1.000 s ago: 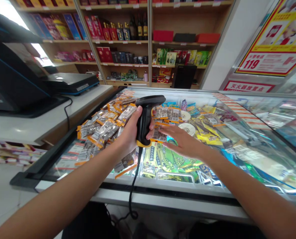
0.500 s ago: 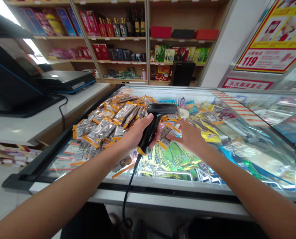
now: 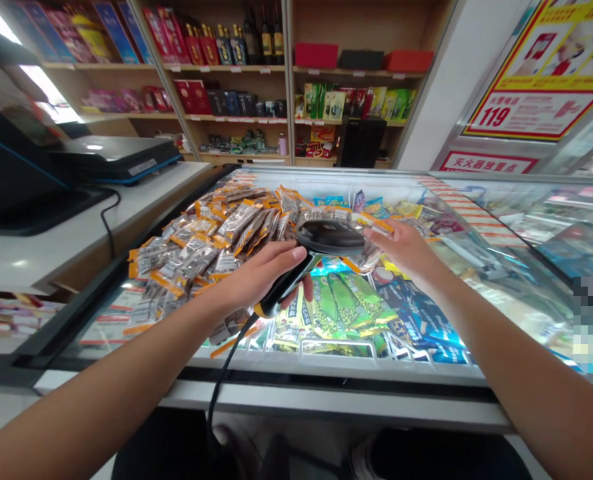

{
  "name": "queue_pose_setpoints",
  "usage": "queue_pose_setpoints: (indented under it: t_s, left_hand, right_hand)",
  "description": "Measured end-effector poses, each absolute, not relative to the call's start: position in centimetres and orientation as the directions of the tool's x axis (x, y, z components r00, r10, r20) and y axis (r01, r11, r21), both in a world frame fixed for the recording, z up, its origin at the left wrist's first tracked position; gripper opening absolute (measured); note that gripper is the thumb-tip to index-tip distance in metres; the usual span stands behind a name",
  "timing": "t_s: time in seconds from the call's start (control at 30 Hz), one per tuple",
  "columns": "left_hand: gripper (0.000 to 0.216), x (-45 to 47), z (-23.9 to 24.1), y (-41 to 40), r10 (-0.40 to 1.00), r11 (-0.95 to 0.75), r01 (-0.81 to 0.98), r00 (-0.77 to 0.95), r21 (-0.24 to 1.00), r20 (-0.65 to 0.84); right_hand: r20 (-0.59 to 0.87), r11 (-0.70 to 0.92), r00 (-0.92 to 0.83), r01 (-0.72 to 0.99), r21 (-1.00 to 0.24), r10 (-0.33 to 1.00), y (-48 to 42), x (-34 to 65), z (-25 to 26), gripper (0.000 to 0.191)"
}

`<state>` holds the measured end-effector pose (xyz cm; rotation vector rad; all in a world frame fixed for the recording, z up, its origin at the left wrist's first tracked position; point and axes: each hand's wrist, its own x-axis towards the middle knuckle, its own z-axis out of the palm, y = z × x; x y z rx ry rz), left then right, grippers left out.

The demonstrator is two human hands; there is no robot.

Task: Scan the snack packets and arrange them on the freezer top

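My left hand [image 3: 274, 270] is wrapped round the grip of a black barcode scanner [image 3: 330, 237], thumb on top below its head. The scanner's head points right, and its cord [image 3: 229, 357] hangs over the freezer's front edge. My right hand [image 3: 401, 243] is closed on an orange-edged clear snack packet [image 3: 371, 257], just right of the scanner head, which partly hides the packet. To the left, a heap of similar snack packets [image 3: 201, 257] with orange ends and barcode labels lies on the glass. Green bags [image 3: 344, 303] show beneath the hands.
The chest freezer [image 3: 276, 397] has a glass top and holds blue bags [image 3: 421, 320] at the right. A counter [image 3: 41, 257] with a scale [image 3: 121, 157] stands at the left. Behind are shelves [image 3: 226, 70] of bottles and boxes; a wall sign [image 3: 521, 120] hangs at the right.
My right hand has moved up and to the right with the packet. The scanner has tilted, its head now showing more of its top. The view has shifted slightly.
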<state>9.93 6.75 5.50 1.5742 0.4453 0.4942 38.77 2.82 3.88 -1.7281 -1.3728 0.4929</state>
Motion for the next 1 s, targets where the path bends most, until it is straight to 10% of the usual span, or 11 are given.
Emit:
queue_pose_setpoints:
  t_s: [0.63,1.0]
  left_hand:
    - [0.040,10.4,5.6,6.0,0.512,-0.084,0.090,0.858,0.992,-0.035]
    - [0.062,10.7,5.6,7.7,0.734,0.033,-0.184,0.672,0.982,0.102]
  right_hand:
    - [0.249,-0.052,0.396,0.613,-0.788,0.884,2.9,40.0,4.5,0.039]
    - [0.541,-0.404,0.581,0.813,-0.418,0.608,3.1,47.5,4.0,0.071]
